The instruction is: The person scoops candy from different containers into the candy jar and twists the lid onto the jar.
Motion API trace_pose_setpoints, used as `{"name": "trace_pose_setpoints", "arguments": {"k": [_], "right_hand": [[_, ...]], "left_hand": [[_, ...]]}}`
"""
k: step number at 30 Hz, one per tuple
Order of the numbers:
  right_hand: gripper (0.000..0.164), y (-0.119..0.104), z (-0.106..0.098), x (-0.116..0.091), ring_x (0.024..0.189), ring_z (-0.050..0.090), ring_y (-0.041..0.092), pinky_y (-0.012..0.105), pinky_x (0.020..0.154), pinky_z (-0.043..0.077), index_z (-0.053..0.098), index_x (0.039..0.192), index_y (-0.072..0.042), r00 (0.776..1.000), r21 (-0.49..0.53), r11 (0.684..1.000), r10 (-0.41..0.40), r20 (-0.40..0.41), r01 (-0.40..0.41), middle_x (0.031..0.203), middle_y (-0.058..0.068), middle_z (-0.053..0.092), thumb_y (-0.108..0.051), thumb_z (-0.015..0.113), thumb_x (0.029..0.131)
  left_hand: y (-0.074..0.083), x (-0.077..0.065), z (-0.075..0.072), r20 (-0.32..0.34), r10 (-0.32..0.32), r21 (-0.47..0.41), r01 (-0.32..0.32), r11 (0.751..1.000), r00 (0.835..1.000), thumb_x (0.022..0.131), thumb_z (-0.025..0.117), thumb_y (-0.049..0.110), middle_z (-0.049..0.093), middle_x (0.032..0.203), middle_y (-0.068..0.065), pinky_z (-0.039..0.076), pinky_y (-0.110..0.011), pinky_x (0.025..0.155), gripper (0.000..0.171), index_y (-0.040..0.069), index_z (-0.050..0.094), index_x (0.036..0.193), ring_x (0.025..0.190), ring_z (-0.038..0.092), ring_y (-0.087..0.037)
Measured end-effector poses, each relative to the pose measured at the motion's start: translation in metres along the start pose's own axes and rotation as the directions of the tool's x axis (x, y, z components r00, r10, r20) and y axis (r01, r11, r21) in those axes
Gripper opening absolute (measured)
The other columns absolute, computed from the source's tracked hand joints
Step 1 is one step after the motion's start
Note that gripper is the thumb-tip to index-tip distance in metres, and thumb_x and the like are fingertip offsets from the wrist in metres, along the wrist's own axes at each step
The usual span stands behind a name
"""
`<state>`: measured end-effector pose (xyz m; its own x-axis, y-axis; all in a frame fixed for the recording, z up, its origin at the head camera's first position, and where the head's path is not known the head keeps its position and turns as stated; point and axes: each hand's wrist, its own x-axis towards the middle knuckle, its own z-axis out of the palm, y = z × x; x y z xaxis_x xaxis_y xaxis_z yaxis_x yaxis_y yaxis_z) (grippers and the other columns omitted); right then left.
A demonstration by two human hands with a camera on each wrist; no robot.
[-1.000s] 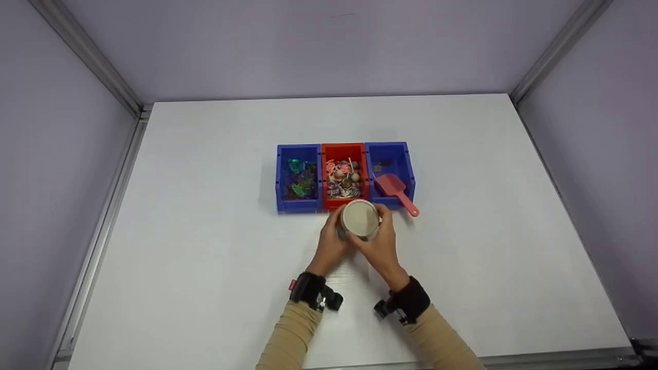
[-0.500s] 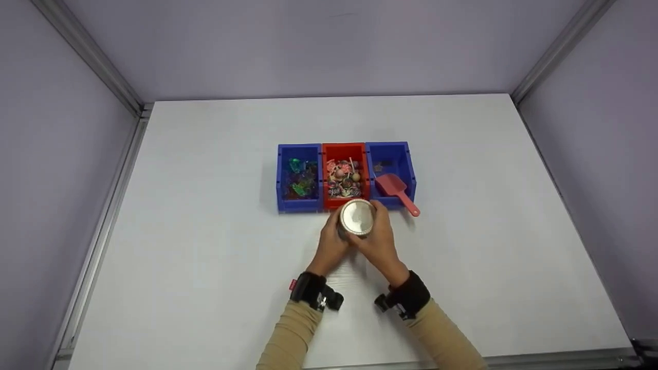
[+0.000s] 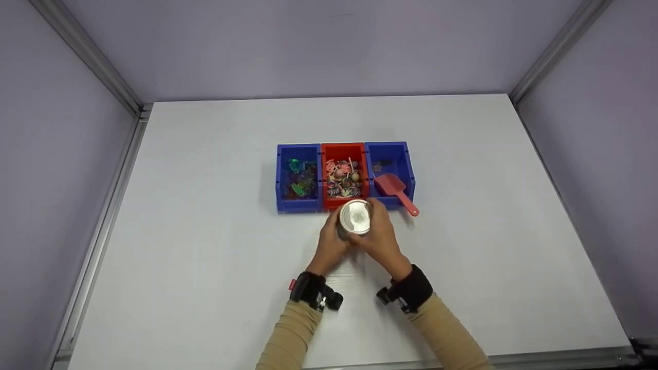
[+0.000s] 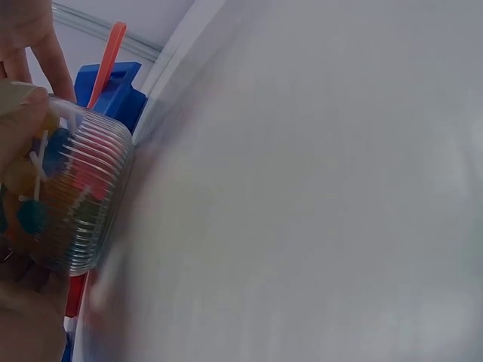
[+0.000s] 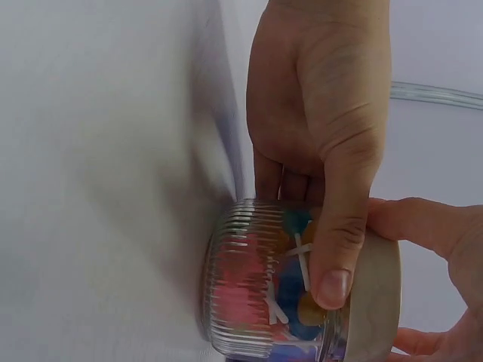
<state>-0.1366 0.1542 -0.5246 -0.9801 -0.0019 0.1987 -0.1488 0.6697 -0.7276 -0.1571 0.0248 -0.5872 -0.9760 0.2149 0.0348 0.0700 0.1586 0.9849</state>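
Both hands hold a clear ribbed jar [image 4: 98,181] filled with small colourful lollipop pieces, upright just in front of the bins. Its cream lid [image 3: 354,217] faces up and sits on the mouth. My left hand [image 3: 329,245] wraps round the jar's body; in the right wrist view the left thumb lies along the glass just under the lid. My right hand [image 3: 381,235] grips the lid, its fingers spread round the edge. In the right wrist view, part of the right hand [image 5: 453,234] shows at the lid's edge. The jar's far side is hidden by the hands.
Behind the jar stand three joined bins: a left blue bin [image 3: 299,206] with translucent green and other coloured pieces, a red bin [image 3: 342,150] with lollipop pieces, and a right blue bin [image 3: 388,149] with few pieces. A pink scoop [image 3: 391,186] leans over that bin's front edge.
My right hand has turned a little on the lid, and its wrist has moved slightly up and right. The lid's top has shifted slightly left and now reflects brightly. The left hand stays put.
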Motion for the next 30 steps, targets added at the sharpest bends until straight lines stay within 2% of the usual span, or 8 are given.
{"name": "trace_pose_setpoints", "arguments": {"k": [5, 11, 14, 18, 20, 22, 26, 30], "right_hand": [[0.088, -0.001, 0.005, 0.001, 0.113, 0.052, 0.038, 0.050, 0.099, 0.048, 0.042, 0.131, 0.009, 0.999, -0.070, 0.997, 0.024, -0.046, -0.027, 0.119, 0.026, 0.051, -0.015, 0.090, 0.061], [0.088, -0.005, 0.017, 0.000, 0.101, 0.049, 0.035, 0.047, 0.083, 0.052, 0.046, 0.126, 0.003, 0.984, -0.168, 0.978, 0.098, -0.146, -0.123, 0.109, 0.021, 0.046, -0.030, 0.092, 0.058], [0.093, -0.004, 0.017, 0.001, 0.096, 0.047, 0.034, 0.046, 0.076, 0.050, 0.045, 0.128, 0.002, 0.985, -0.218, 0.969, 0.085, -0.150, -0.116, 0.106, 0.022, 0.046, -0.040, 0.091, 0.058], [0.098, 0.000, 0.006, 0.007, 0.109, 0.048, 0.041, 0.051, 0.090, 0.049, 0.042, 0.134, 0.004, 1.000, -0.223, 0.975, -0.021, -0.010, 0.018, 0.119, 0.028, 0.048, -0.040, 0.090, 0.061], [0.095, 0.001, -0.004, 0.012, 0.119, 0.047, 0.045, 0.054, 0.099, 0.047, 0.042, 0.135, 0.005, 0.992, -0.191, 0.977, -0.080, 0.097, 0.097, 0.130, 0.031, 0.046, -0.033, 0.090, 0.062], [0.091, 0.000, -0.015, 0.018, 0.127, 0.044, 0.045, 0.056, 0.106, 0.043, 0.041, 0.136, 0.005, 0.969, -0.140, 0.979, -0.118, 0.219, 0.151, 0.137, 0.030, 0.044, -0.023, 0.088, 0.064], [0.088, -0.004, -0.034, 0.028, 0.129, 0.046, 0.042, 0.055, 0.108, 0.044, 0.042, 0.138, 0.001, 0.904, -0.079, 0.980, -0.135, 0.406, 0.182, 0.138, 0.027, 0.047, -0.010, 0.086, 0.063], [0.081, -0.009, -0.043, 0.036, 0.124, 0.052, 0.039, 0.054, 0.104, 0.048, 0.046, 0.133, -0.004, 0.863, -0.116, 0.969, -0.134, 0.488, 0.217, 0.132, 0.024, 0.053, -0.011, 0.088, 0.064]], "left_hand": [[0.001, 0.000, 0.000, -0.004, -0.021, 0.031, 0.021, 0.999, 1.000, 0.078, 0.078, 0.018, 0.042, 0.151, -0.016, 0.030, -0.049, 0.120, 0.083, 0.006, 0.035, 0.148, 0.143, 0.037, -0.032], [0.005, -0.002, 0.001, -0.022, -0.002, 0.024, 0.003, 1.000, 1.000, 0.077, 0.073, 0.008, 0.045, 0.148, -0.016, 0.030, -0.048, 0.120, 0.078, 0.006, 0.037, 0.146, 0.142, 0.039, -0.031], [0.000, 0.000, 0.002, -0.018, -0.001, 0.029, 0.002, 1.000, 1.000, 0.078, 0.073, 0.010, 0.045, 0.148, -0.015, 0.032, -0.047, 0.120, 0.077, 0.006, 0.037, 0.146, 0.142, 0.039, -0.030], [0.001, 0.000, 0.001, 0.001, -0.023, 0.012, 0.023, 1.000, 1.000, 0.080, 0.076, 0.016, 0.042, 0.151, -0.014, 0.030, -0.048, 0.120, 0.079, 0.009, 0.035, 0.148, 0.144, 0.036, -0.030], [0.001, 0.000, 0.001, 0.004, -0.024, 0.000, 0.024, 1.000, 1.000, 0.079, 0.076, 0.012, 0.041, 0.152, -0.014, 0.029, -0.049, 0.120, 0.080, 0.009, 0.035, 0.148, 0.144, 0.035, -0.031], [0.001, -0.001, 0.001, 0.001, -0.015, -0.006, 0.015, 1.000, 1.000, 0.075, 0.077, 0.007, 0.041, 0.151, -0.016, 0.029, -0.050, 0.120, 0.084, 0.008, 0.035, 0.148, 0.144, 0.035, -0.033], [0.001, -0.001, 0.001, -0.007, -0.009, -0.016, 0.009, 1.000, 1.000, 0.070, 0.081, 0.008, 0.042, 0.150, -0.017, 0.028, -0.051, 0.120, 0.088, 0.007, 0.037, 0.146, 0.142, 0.037, -0.034], [0.000, 0.000, 0.001, -0.014, -0.007, -0.022, 0.006, 1.000, 1.000, 0.070, 0.085, 0.014, 0.044, 0.149, -0.015, 0.028, -0.049, 0.120, 0.089, 0.009, 0.039, 0.145, 0.141, 0.039, -0.033]]}}
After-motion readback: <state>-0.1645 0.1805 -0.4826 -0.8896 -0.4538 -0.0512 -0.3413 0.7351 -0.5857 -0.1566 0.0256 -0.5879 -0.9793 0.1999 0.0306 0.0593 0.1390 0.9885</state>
